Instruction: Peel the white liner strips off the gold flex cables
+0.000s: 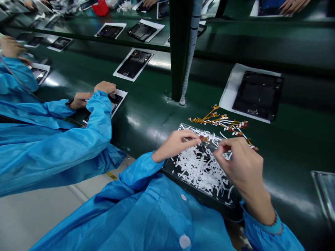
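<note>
My left hand (pixel 176 143) pinches a small orange flex-cable part (pixel 205 139) above a black tray (pixel 172 171) heaped with several white paper strips (pixel 200 168). My right hand (pixel 239 161) is closed in a pinch at the other end of the same part, fingers pressed together over the tray. Just beyond the tray lies a loose pile of orange flex cables (pixel 222 122) with white and red tabs on the dark green belt.
A black tablet shell on white paper (pixel 258 93) lies at the right, another (pixel 134 63) further back. A green post (pixel 180 48) stands mid-belt. A co-worker in a blue coat (pixel 52 139) works at the left. A clear tray edge (pixel 324 191) shows at the right.
</note>
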{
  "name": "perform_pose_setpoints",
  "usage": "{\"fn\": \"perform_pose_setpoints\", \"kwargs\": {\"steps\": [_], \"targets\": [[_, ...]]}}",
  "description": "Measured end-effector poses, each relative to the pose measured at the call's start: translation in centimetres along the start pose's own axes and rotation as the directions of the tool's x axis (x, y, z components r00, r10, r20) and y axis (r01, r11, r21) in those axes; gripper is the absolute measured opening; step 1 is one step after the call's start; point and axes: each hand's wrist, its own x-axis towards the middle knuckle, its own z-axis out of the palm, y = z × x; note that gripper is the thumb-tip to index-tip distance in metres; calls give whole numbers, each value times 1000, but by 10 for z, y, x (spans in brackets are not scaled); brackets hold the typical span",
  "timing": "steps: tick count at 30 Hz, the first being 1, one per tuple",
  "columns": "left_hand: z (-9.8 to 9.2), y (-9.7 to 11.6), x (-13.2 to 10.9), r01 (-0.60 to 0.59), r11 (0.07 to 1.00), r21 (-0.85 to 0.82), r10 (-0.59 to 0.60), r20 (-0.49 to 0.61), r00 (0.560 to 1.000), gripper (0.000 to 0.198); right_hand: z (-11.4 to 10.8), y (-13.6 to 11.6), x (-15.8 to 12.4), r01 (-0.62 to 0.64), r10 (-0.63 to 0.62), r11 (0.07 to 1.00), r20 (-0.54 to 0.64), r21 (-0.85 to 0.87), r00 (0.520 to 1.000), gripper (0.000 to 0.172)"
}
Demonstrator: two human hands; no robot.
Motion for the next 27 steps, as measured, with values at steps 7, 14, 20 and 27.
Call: {"fn": "perform_pose_setpoints", "kwargs": {"steps": [7,14,20,27], "targets": [[-136,-31,14,286,923,256,-133,-486,864,30,0,71,-19,-360,264,918,421,168,868,34],[-208,-74,-7,459,792,403,19,-767,641,29,38,141,8,-402,360,915,376,38,854,28],[-184,-82,-23,369,757,539,253,-763,595,32,60,140,40,-231,202,973,431,16,880,41],[-132,-78,-18,139,836,531,279,-629,725,18,86,127,85,32,-51,998,469,48,882,41]]}}
